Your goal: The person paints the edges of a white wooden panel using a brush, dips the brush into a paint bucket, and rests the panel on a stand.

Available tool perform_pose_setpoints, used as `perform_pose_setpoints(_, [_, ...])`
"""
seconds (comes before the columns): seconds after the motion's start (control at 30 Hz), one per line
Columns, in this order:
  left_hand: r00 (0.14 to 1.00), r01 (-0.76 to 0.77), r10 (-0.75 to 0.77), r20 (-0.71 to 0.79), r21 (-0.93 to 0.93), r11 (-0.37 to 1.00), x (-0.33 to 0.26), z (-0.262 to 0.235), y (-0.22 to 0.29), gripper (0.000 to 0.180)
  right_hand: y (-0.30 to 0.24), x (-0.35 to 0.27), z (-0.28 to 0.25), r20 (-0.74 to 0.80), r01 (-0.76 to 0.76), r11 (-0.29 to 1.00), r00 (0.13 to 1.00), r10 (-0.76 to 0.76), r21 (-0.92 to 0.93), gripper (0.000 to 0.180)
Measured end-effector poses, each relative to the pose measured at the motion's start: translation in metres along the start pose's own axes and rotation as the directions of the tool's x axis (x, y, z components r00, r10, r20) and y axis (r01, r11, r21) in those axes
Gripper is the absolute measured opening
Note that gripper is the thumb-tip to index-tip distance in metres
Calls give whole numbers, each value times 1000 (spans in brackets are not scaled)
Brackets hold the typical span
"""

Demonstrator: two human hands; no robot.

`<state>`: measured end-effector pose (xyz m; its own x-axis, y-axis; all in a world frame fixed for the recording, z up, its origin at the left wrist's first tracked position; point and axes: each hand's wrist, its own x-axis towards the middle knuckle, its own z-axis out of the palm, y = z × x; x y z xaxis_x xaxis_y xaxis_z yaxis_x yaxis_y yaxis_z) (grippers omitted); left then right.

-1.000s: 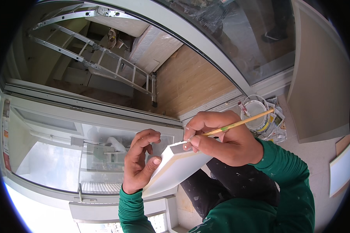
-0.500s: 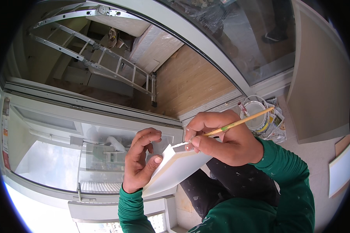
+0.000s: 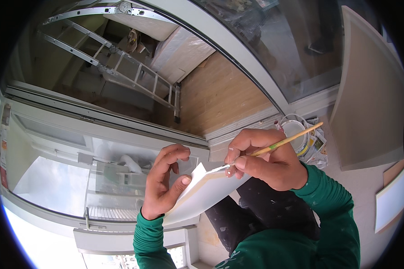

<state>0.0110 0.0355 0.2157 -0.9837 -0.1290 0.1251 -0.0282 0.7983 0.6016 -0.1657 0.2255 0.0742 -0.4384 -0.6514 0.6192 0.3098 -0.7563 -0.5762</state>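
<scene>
My right hand pinches a thin paintbrush by its yellow wooden handle, close to the bristles. Its whitish tip meets the top edge of a white panel, which has a tan strip along its upper side. At the panel's left side is my left hand, its thumb against the edge and its fingers curled up behind. The panel tilts in front of my lap, and its lower part is partly cut off by my legs.
A paint bucket stands on newspaper beyond my right hand. Large beige board leans at the right, with smaller white board below. Glass door frame lies ahead; an aluminium ladder stands behind it.
My right hand and the brush have moved right along the panel's top edge. My left hand stays at the panel's left side. The whole view has shifted slightly.
</scene>
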Motion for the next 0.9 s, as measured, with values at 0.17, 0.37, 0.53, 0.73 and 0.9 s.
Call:
perform_pose_setpoints(0.17, [999,-43,43,3,85,995,4,-4,-3,46,28,-2,3,-155,58,986,984,-83,-159,30])
perform_pose_setpoints(0.37, [992,-115,122,-30,174,978,12,-1,1,43,51,-10,1,-11,141,853,985,-170,-502,66])
perform_pose_setpoints(0.53, [971,-211,227,-80,170,963,14,0,-7,41,62,-4,2,-51,84,784,988,-146,-616,71])
perform_pose_setpoints(0.73, [983,-101,147,-109,348,932,-9,-23,2,42,75,2,8,-125,-19,779,989,-77,-626,77])
perform_pose_setpoints(0.9, [889,43,108,-446,314,948,-86,-94,-4,60,72,5,-13,-163,-65,806,986,-40,-588,84])
